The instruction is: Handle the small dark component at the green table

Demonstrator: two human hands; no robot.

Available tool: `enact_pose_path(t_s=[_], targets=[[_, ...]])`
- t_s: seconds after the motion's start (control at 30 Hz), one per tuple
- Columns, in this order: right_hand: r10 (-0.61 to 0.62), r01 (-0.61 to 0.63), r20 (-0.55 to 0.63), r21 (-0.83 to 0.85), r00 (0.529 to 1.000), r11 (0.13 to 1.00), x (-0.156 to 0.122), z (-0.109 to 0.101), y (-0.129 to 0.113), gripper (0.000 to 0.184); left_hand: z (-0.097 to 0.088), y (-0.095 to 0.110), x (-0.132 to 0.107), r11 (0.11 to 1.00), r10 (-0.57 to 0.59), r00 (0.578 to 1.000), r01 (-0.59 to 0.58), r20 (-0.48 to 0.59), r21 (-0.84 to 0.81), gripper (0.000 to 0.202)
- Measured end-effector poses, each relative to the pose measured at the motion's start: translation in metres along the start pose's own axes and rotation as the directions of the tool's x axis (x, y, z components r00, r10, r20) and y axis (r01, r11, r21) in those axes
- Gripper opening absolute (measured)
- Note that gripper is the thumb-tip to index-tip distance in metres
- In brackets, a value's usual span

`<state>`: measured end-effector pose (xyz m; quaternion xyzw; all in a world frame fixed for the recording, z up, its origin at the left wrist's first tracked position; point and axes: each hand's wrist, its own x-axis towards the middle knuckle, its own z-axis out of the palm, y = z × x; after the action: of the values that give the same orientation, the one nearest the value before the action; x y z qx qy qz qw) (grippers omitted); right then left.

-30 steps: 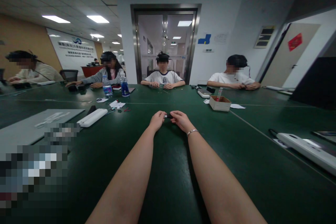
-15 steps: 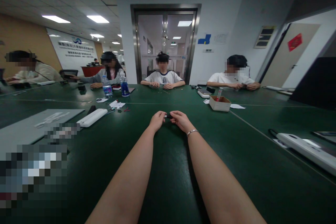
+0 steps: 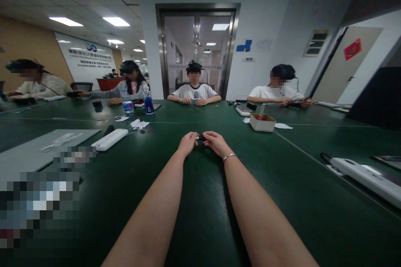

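Observation:
Between my two hands is a small black object with a silvery end [image 3: 201, 137], too small to name for certain. My left hand [image 3: 188, 143] pinches its silvery end. On the black end, the fingers of my right hand [image 3: 215, 142] are closed, and a silver bracelet [image 3: 229, 157] circles that wrist. Both hands are just above or on the green table [image 3: 203, 200]; I cannot tell which. The fingers hide much of the object.
Left of my hands lie a white power-bank-like block [image 3: 110, 139], paper scraps [image 3: 139, 124] and a grey board [image 3: 19, 150]. Two bottles [image 3: 148, 103] stand farther back. A small box [image 3: 262, 123] is at right, and a long white device [image 3: 363, 177] nearer. Several people sit around the table.
My hands and the small object stay almost in place. The person at the far right has shifted their hands a little, and something red now shows there.

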<state>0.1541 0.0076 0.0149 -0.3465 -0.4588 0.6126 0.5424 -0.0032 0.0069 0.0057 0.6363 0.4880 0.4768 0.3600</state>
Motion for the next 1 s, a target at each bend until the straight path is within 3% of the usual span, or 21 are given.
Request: enact_pose_path(t_s=[0.47,0.83,1.0], targets=[[0.002,-0.002,0.003,0.0,1.0,1.0,-0.0002,0.0006,-0.0005,0.022,0.0001,-0.0002,0.0007,1.0,-0.006,1.0,0.005,-0.023,-0.028,0.026],[-0.007,0.007,0.011,-0.009,1.0,1.0,-0.0012,0.0012,-0.0012,0.025,0.0016,-0.0012,0.0004,0.998,0.059,0.998,-0.06,-0.031,-0.026,0.021],[-0.001,0.001,0.014,-0.011,1.0,1.0,-0.0013,0.0008,-0.0009,0.024,0.0006,-0.0007,-0.0004,0.999,-0.009,0.999,0.008,-0.04,-0.037,0.024]])
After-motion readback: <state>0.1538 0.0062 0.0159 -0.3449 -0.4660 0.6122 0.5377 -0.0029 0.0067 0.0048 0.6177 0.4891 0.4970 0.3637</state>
